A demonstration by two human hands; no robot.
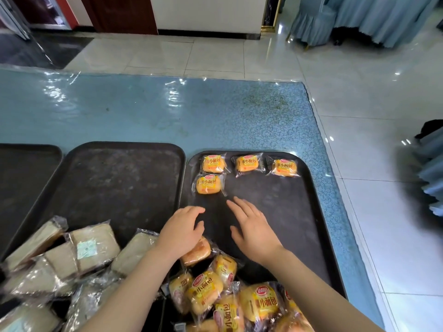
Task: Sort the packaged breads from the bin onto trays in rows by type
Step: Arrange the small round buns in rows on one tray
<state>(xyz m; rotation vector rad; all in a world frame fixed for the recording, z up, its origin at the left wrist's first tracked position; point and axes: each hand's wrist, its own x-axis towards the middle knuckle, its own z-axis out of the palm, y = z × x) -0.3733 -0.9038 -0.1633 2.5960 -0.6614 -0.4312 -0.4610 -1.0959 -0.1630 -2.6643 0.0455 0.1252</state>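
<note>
- Sorting small yellow-wrapped buns onto the right tray point(309, 226): three packets in the far row, namely far-left bun point(213, 163), middle bun point(247, 163) and far-right bun point(284, 167), plus a second-row bun point(208, 184) just near of the far-left one.
- Hovering over the bare dark middle of that tray: right hand point(254, 230), fingers straight and spread, palm down, holding nothing.
- Hanging above the seam between the right tray and the middle tray point(115, 185): left hand point(182, 230), fingers loosely curved, gripping nothing; wrist passing over a brown bun packet point(196, 251) at the far edge of the heap, contact not clear.
- Waiting at the near edge: heap of yellow buns point(239, 305), spilling over the near part of the right tray; bin itself not discernible under the packets.
- Lying near-left, over the near part of the middle tray: pale sliced breads in clear wrap point(93, 248), unsorted; a third tray point(24, 178) at far left, only partly in view.
- Judged step: between placements, second row barely begun with one packet, most of the task ahead.
- Next move, as a guess: reaching back to the near heap, pinching one yellow packet by its wrapper, setting it just right of the second-row bun, in line under the middle bun, label up.
- Worth minding: slippery wrappers, tangled packets lifting together.
</note>
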